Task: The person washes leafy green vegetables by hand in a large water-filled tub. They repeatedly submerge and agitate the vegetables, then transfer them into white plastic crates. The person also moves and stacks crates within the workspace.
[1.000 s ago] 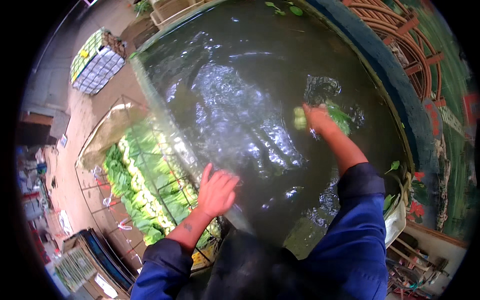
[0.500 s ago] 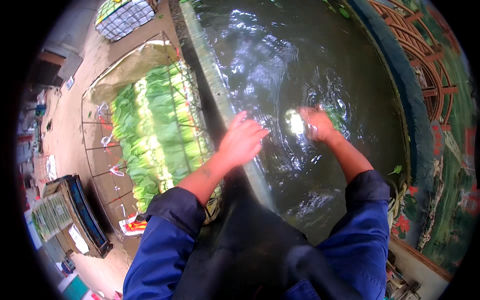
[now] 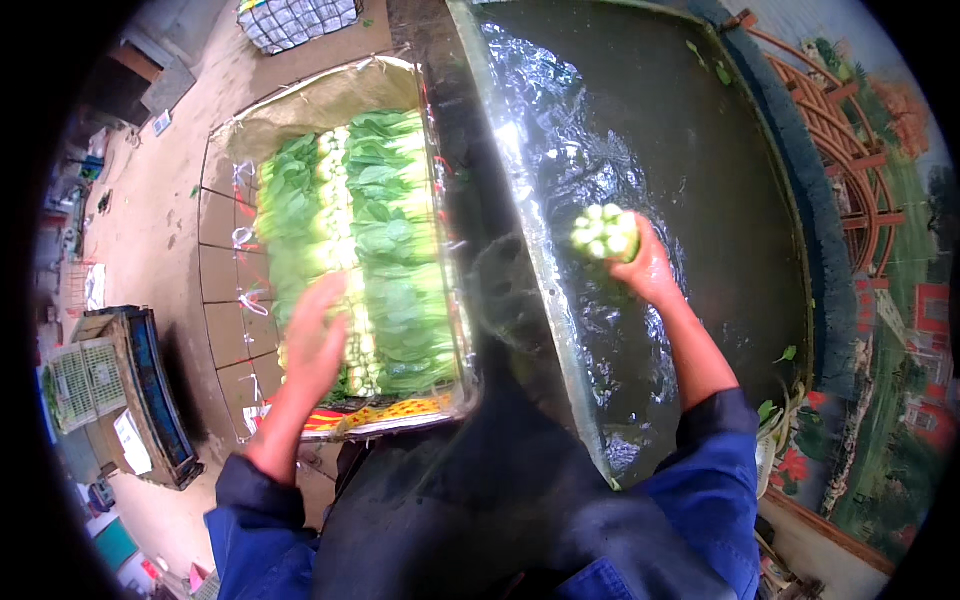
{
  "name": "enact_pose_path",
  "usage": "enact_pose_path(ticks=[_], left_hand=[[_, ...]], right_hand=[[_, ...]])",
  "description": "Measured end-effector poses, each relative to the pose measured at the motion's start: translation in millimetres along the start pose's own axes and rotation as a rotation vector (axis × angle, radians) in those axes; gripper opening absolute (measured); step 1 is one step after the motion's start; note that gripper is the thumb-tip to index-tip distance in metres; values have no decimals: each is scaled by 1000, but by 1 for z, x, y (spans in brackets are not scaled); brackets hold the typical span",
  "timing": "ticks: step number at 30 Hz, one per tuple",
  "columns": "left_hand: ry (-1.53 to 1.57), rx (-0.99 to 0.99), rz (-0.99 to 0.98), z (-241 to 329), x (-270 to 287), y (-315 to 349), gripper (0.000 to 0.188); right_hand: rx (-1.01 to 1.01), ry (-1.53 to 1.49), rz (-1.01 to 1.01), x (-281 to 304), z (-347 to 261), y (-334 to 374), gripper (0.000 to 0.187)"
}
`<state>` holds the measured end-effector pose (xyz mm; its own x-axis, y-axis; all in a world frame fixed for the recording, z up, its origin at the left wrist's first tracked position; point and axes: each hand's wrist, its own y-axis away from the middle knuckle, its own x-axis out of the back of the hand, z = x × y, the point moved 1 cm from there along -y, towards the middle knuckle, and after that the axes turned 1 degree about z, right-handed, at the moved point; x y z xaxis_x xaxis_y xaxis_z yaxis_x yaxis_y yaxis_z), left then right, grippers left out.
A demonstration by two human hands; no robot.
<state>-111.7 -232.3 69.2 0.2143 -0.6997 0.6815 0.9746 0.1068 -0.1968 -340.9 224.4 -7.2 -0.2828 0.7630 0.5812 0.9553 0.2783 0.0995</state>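
My right hand (image 3: 648, 264) is closed around a bunch of leafy greens (image 3: 604, 233) over the water. The bunch's pale cut stem ends point up and left, while its leaves are mostly hidden by the hand. On the left, my left hand (image 3: 316, 342) is blurred, its fingers stretched out above the near part of a wire-framed crate (image 3: 230, 345). Packed rows of greens (image 3: 385, 240) fill that crate, with white stems meeting along the middle and leaves outward. Whether the left hand touches them I cannot tell.
A water tank (image 3: 715, 190) takes up the right side, its concrete rim (image 3: 545, 265) running beside the crate. Another wrapped crate (image 3: 298, 22) stands at the far left. A wooden box with a plastic basket (image 3: 85, 375) sits left. A painted wall (image 3: 890, 420) borders the right.
My right hand has lifted the bunch out of the water. My left hand has moved left, from near the tank's rim to over the crate. The view has shifted leftward.
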Motion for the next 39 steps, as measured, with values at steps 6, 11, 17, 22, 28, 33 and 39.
enact_pose_path(ticks=[6, 11, 17, 22, 28, 33, 39], left_hand=[[110, 258, 336, -107, 107, 81, 45], [-30, 362, 391, -201, 170, 126, 46], [67, 589, 449, -303, 188, 199, 51], [317, 617, 276, -308, 156, 220, 61], [370, 703, 247, -314, 159, 213, 68], [344, 693, 238, -316, 160, 216, 66], [396, 728, 197, -317, 154, 224, 63]], right_hand=[[119, -189, 117, 3, -156, 8, 74], [71, -379, -125, -71, -252, 10, 82], [-40, -339, -658, -317, -323, -21, 91], [133, -158, -1115, -560, -303, -28, 93], [420, 646, -882, -723, -252, 9, 64], [478, 755, -803, -758, -223, 29, 64], [539, 651, -806, -739, -209, 57, 76]])
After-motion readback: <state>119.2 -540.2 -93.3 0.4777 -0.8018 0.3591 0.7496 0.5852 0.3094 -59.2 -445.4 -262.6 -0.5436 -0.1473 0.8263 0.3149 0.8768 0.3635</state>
